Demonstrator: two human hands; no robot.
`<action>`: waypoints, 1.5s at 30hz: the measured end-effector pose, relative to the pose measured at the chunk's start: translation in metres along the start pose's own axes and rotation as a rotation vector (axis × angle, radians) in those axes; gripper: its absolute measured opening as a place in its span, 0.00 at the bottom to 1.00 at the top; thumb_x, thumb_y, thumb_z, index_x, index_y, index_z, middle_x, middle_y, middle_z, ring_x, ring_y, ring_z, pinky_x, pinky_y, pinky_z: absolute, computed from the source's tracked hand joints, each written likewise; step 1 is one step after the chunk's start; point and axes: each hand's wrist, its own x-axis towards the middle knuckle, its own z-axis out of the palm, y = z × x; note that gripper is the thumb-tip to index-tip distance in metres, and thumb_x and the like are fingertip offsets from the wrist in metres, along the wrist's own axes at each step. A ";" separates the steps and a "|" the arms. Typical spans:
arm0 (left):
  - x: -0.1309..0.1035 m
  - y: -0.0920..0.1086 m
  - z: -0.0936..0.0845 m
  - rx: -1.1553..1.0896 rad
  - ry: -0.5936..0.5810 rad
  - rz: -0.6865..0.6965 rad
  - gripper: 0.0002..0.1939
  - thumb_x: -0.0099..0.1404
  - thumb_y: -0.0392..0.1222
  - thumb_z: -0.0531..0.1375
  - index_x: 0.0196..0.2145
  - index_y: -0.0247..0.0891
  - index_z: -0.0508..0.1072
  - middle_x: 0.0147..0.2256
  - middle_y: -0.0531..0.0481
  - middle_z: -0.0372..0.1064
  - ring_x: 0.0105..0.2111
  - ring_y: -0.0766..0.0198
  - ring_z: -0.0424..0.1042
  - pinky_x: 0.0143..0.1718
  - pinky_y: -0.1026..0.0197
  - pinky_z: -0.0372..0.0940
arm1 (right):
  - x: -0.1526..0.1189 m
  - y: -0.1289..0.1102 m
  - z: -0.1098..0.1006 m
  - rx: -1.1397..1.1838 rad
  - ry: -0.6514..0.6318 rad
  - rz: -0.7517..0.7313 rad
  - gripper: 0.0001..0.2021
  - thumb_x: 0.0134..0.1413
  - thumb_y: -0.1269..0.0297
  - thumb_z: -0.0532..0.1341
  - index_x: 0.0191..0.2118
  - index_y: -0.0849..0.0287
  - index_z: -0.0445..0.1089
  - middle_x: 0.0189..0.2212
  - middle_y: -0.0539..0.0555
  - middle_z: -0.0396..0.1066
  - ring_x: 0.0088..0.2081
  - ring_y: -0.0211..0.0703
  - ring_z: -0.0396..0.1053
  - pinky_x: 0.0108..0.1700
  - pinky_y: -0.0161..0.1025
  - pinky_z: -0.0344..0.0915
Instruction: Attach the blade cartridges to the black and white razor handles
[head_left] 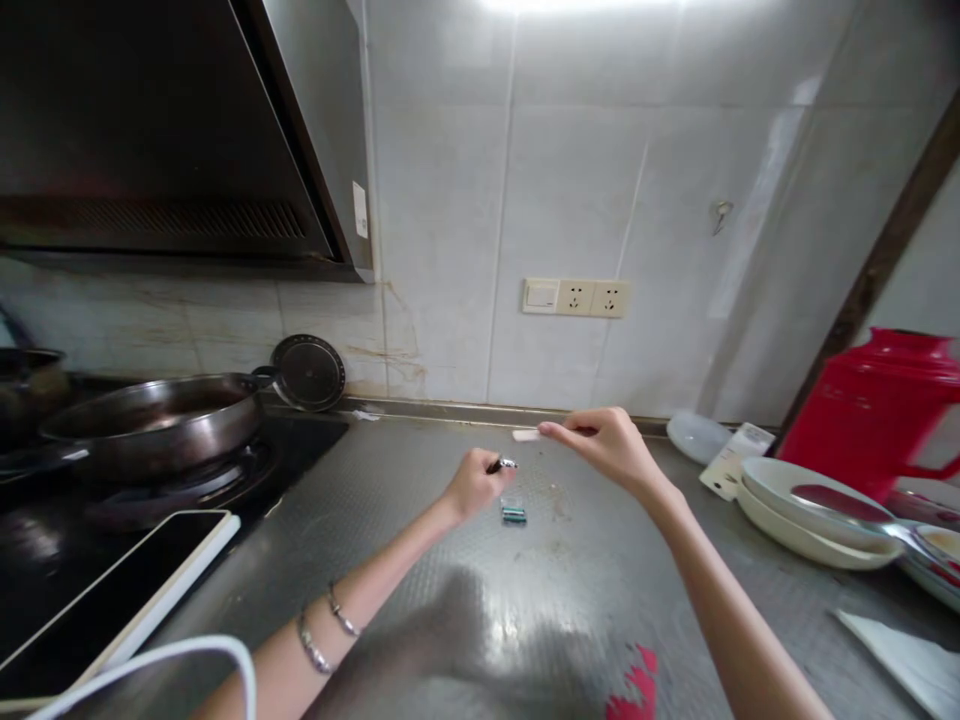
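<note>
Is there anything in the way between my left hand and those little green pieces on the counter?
Nothing visible stands between your left hand and the small green pieces; only bare metal counter shows there. The hand itself already holds a dark, silver-tipped object.

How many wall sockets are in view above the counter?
2. Both are on the tiled wall: one socket directly right of the switch, the other socket at the panel's right end. Neither is covered.
</note>
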 end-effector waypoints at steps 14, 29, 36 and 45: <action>-0.003 -0.001 0.001 0.105 0.182 0.104 0.20 0.54 0.41 0.54 0.12 0.36 0.48 0.14 0.57 0.42 0.19 0.73 0.44 0.22 0.66 0.40 | -0.002 0.005 0.005 0.089 -0.182 -0.043 0.28 0.44 0.39 0.54 0.13 0.61 0.62 0.12 0.46 0.51 0.18 0.31 0.46 0.19 0.32 0.44; 0.004 0.002 0.003 -0.222 0.125 -0.179 0.22 0.54 0.54 0.57 0.17 0.39 0.52 0.11 0.61 0.44 0.12 0.76 0.43 0.15 0.67 0.38 | 0.003 0.033 -0.004 0.008 -0.082 -0.032 0.29 0.44 0.39 0.53 0.16 0.62 0.67 0.12 0.48 0.57 0.19 0.33 0.53 0.21 0.33 0.45; -0.001 0.011 0.023 -0.655 0.034 -0.462 0.23 0.51 0.55 0.60 0.20 0.40 0.49 0.13 0.65 0.41 0.11 0.79 0.39 0.12 0.71 0.33 | 0.003 0.016 0.010 0.014 -0.083 -0.024 0.24 0.47 0.43 0.53 0.22 0.61 0.72 0.15 0.49 0.62 0.20 0.33 0.56 0.22 0.31 0.47; -0.001 0.010 0.024 -0.846 0.009 -0.615 0.19 0.58 0.46 0.55 0.19 0.39 0.47 0.11 0.65 0.37 0.11 0.79 0.36 0.13 0.71 0.31 | 0.004 0.029 0.021 -0.007 -0.126 -0.014 0.23 0.45 0.43 0.55 0.18 0.59 0.70 0.14 0.48 0.63 0.19 0.33 0.55 0.21 0.31 0.47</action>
